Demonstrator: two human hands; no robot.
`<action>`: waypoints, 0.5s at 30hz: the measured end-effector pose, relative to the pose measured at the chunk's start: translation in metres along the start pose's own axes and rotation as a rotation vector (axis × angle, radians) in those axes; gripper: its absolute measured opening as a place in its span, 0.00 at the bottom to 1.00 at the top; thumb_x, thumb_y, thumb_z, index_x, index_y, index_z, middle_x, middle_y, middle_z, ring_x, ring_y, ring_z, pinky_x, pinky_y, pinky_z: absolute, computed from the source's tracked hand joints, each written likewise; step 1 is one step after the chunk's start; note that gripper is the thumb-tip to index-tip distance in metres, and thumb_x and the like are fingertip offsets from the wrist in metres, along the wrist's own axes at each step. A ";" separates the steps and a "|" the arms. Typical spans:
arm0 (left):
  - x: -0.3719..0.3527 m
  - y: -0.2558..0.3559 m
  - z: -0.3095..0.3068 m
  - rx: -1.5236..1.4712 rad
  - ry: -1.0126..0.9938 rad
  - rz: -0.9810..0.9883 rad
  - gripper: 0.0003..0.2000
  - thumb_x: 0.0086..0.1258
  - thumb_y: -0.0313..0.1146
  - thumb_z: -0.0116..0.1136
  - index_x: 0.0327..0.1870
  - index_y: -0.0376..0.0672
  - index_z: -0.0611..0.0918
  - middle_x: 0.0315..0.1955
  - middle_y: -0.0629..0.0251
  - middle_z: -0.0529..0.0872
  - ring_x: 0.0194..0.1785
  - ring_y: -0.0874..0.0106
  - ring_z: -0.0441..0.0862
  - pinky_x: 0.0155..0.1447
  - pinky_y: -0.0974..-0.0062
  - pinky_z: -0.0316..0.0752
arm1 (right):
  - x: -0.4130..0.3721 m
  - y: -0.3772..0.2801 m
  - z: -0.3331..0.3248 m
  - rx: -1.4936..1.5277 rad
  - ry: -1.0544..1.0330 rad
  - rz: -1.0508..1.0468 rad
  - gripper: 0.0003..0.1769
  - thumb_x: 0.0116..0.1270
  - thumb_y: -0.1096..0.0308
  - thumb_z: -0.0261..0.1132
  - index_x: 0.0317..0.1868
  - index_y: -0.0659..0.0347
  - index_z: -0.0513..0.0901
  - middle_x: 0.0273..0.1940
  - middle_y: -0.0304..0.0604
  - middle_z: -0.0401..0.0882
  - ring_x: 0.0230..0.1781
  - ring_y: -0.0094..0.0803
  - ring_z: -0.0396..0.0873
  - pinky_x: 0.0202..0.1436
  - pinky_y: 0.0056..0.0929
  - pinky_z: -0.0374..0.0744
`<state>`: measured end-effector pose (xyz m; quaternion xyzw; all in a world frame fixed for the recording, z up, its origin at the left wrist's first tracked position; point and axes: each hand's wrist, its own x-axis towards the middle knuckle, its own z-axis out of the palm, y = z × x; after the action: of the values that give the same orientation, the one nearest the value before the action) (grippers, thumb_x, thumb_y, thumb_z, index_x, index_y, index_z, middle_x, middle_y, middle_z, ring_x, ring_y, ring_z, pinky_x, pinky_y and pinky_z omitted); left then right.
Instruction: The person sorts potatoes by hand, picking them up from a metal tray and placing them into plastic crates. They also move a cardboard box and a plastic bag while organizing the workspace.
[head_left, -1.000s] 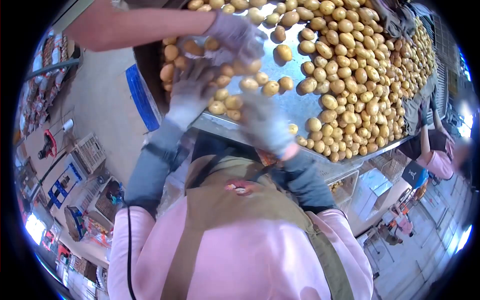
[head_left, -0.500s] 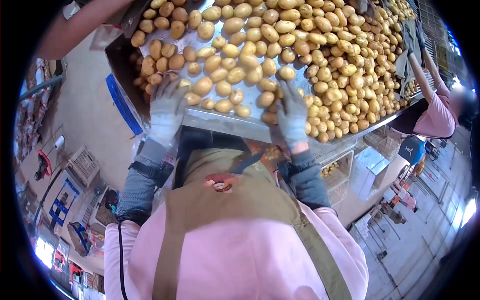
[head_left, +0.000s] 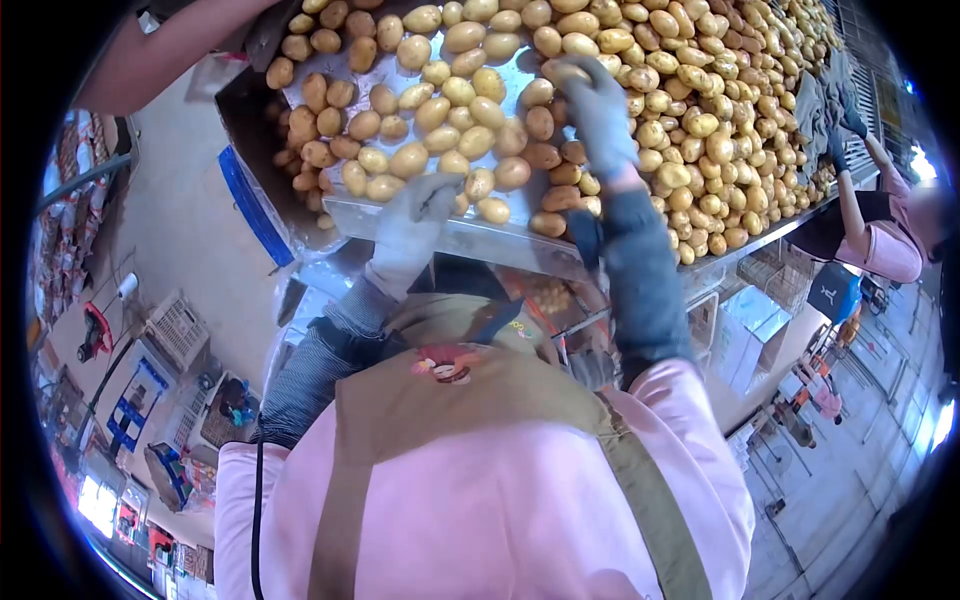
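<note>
Many yellow potatoes [head_left: 459,91] lie spread over a metal table [head_left: 470,236], with a dense heap [head_left: 700,150] on its right side. My left hand [head_left: 415,222], in a pale glove, is at the table's front edge beside the nearest potatoes; its fingers are bent, and what they hold, if anything, is hidden. Farther in, my right hand [head_left: 602,118], also gloved, reaches over the potatoes at the left border of the heap. Its fingers point away from me and are blurred, so its grip is unclear.
A co-worker's bare arm [head_left: 165,62] reaches in at the upper left. Another person [head_left: 880,225] stands at the table's right side, gloved hands on the heap. Crates [head_left: 178,330] stand on the floor at left. Below the table's right edge is a white box [head_left: 750,325].
My left hand has moved right along the front edge, away from the leftmost potatoes. My right hand has moved farther over the table. Several potatoes in the middle have shifted.
</note>
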<state>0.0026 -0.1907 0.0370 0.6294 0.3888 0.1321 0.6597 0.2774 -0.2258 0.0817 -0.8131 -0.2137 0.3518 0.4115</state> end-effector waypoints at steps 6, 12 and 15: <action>0.018 0.019 0.018 0.432 -0.155 0.250 0.13 0.77 0.33 0.58 0.58 0.43 0.84 0.48 0.55 0.88 0.49 0.61 0.87 0.56 0.67 0.81 | -0.213 0.105 -0.102 0.504 -0.336 0.273 0.15 0.56 0.72 0.61 0.43 0.71 0.82 0.32 0.44 0.83 0.32 0.29 0.81 0.37 0.26 0.79; 0.054 0.033 0.067 0.687 -0.347 0.407 0.14 0.76 0.36 0.59 0.58 0.44 0.84 0.50 0.54 0.88 0.54 0.54 0.84 0.59 0.58 0.77 | -0.295 0.215 -0.123 -0.703 0.106 0.596 0.15 0.73 0.65 0.65 0.54 0.66 0.84 0.49 0.48 0.87 0.48 0.40 0.86 0.53 0.34 0.82; 0.034 0.023 0.077 0.664 -0.421 0.505 0.14 0.74 0.36 0.60 0.57 0.44 0.84 0.48 0.56 0.88 0.52 0.55 0.85 0.55 0.59 0.79 | -0.192 0.111 -0.101 -0.487 0.469 -0.228 0.09 0.74 0.75 0.61 0.49 0.64 0.85 0.47 0.54 0.84 0.49 0.50 0.83 0.53 0.38 0.80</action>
<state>0.0846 -0.2199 0.0398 0.8945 0.1024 0.0266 0.4343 0.2323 -0.4635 0.1090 -0.9170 -0.2803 0.0462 0.2800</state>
